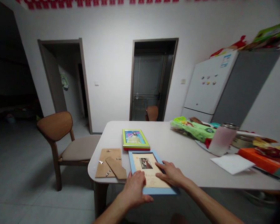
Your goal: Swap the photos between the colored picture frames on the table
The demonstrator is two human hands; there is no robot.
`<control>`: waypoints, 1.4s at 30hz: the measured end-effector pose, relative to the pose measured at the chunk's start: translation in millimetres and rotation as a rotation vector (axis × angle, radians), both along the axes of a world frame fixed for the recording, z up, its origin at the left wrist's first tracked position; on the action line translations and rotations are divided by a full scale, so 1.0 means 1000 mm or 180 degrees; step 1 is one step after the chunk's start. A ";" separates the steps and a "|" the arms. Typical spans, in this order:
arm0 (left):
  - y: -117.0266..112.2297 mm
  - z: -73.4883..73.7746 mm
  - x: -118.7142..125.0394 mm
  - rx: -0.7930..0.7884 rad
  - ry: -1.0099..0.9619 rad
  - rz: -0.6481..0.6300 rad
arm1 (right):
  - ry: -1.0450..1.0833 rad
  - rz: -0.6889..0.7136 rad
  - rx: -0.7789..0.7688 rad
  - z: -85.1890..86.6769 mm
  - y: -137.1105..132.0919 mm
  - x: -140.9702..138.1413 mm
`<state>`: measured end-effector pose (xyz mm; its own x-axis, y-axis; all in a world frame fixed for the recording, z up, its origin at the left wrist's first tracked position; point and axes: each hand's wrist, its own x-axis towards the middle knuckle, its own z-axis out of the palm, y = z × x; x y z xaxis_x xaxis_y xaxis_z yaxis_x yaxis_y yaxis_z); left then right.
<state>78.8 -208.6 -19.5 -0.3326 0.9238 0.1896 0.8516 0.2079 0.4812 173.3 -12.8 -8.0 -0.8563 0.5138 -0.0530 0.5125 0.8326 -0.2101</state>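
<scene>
A light blue picture frame [131, 161] lies face down at the near edge of the white table [177, 149], with a cream paper insert and a small photo [145, 163] showing in it. My left hand [135, 186] grips the frame's near left edge, fingers curled over it. My right hand [170, 173] lies flat on the insert, fingers stretched toward the photo. A brown backing board [108, 161] with metal clips and a stand flap lies just left of the frame. A green framed picture [135, 138] stacked on a red one sits behind it.
A wooden chair [65, 140] stands left of the table. On the table's right side are snack bags [193, 127], a pink-tinted jar [222, 139], a white paper [232, 163] and an orange box [259, 157]. A fridge [214, 87] stands at the back right, two doorways behind.
</scene>
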 end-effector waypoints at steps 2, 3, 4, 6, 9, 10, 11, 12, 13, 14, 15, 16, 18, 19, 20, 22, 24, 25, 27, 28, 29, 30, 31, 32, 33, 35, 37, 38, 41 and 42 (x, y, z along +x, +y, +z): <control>-0.001 0.005 0.001 -0.0012 -0.0016 -0.0043 | 0.0114 -0.0102 0.0145 -0.002 -0.002 -0.001; -0.002 0.005 0.002 -0.0011 -0.0040 -0.0060 | 0.0155 -0.0145 0.0194 -0.002 -0.004 -0.003; -0.002 0.005 0.003 -0.0003 -0.0069 -0.0070 | 0.0182 -0.0173 0.0223 -0.003 -0.006 -0.006; -0.004 0.001 0.004 0.0017 -0.0107 -0.0091 | 0.0224 -0.0192 0.0252 -0.004 -0.009 -0.010; -0.008 -0.003 0.004 0.0048 -0.0082 -0.0113 | 0.0298 -0.0229 0.0282 -0.005 -0.008 -0.009; -0.010 -0.003 0.003 0.0042 -0.0082 -0.0115 | 0.0307 -0.0191 0.0217 -0.005 -0.005 -0.007; -0.012 -0.002 0.002 0.0029 -0.0090 -0.0107 | 0.0304 -0.0102 0.0085 -0.005 -0.002 -0.004; -0.014 -0.001 0.001 0.0006 -0.0109 -0.0098 | 0.0292 0.0034 -0.0095 -0.005 0.002 0.000; -0.016 0.001 0.000 -0.0018 -0.0128 -0.0089 | 0.0271 0.0197 -0.0294 -0.004 0.005 0.003; -0.018 0.002 -0.001 -0.0033 -0.0144 -0.0083 | 0.0245 0.0349 -0.0473 -0.002 0.008 0.006; -0.018 0.004 -0.002 -0.0034 -0.0151 -0.0077 | 0.0219 0.0455 -0.0596 0.000 0.009 0.009; -0.019 0.005 -0.003 -0.0027 -0.0154 -0.0081 | 0.0187 0.0487 -0.0642 0.003 0.009 0.011; -0.017 0.006 -0.005 -0.0003 -0.0162 -0.0092 | 0.0078 0.0418 -0.0634 0.008 0.006 0.012; -0.017 0.007 -0.005 0.0009 -0.0167 -0.0093 | 0.0011 0.0363 -0.0632 0.011 0.003 0.012; -0.016 0.007 -0.004 0.0014 -0.0175 -0.0099 | -0.0049 0.0313 -0.0636 0.014 0.001 0.012; -0.017 0.009 -0.002 0.0009 -0.0180 -0.0106 | -0.0130 0.0261 -0.0656 0.018 -0.003 0.011; -0.021 0.012 -0.001 0.0037 -0.0186 -0.0121 | -0.0184 0.0219 -0.0665 0.020 -0.003 0.011; -0.026 0.013 -0.003 0.0090 -0.0194 -0.0128 | -0.0207 0.0183 -0.0626 0.021 -0.004 0.009; -0.038 0.015 -0.012 0.0317 -0.0179 -0.0036 | -0.0119 0.0097 -0.0441 0.024 -0.009 0.003; -0.047 0.015 -0.019 0.0463 -0.0134 0.0111 | 0.0028 0.0101 -0.0322 0.025 -0.015 -0.003; -0.056 0.015 -0.029 0.0576 -0.0064 0.0337 | 0.0238 0.0179 -0.0217 0.027 -0.024 -0.010; -0.065 0.013 -0.040 0.0633 0.0030 0.0641 | 0.0480 0.0318 -0.0146 0.028 -0.037 -0.018; -0.075 0.010 -0.051 0.0584 0.0119 0.0966 | 0.0696 0.0539 -0.0134 0.028 -0.052 -0.028; -0.085 0.006 -0.062 0.0443 0.0185 0.1272 | 0.0853 0.0792 -0.0157 0.028 -0.069 -0.038; -0.093 0.001 -0.071 0.0281 0.0228 0.1485 | 0.0902 0.0970 -0.0178 0.027 -0.086 -0.048; -0.108 -0.009 -0.086 0.0069 0.0312 0.1635 | 0.0891 0.1157 -0.0117 0.022 -0.119 -0.070; -0.118 -0.018 -0.095 0.0049 0.0391 0.1590 | 0.0915 0.1117 0.0056 0.015 -0.142 -0.089; -0.120 -0.020 -0.098 0.0086 0.0415 0.1550 | 0.0943 0.1049 0.0099 0.011 -0.150 -0.096; -0.124 -0.019 -0.105 0.0274 0.0371 0.1500 | 0.1120 0.0883 -0.0133 0.005 -0.159 -0.109; -0.124 -0.016 -0.106 0.0352 0.0346 0.1520 | 0.1220 0.0905 -0.0279 0.005 -0.159 -0.109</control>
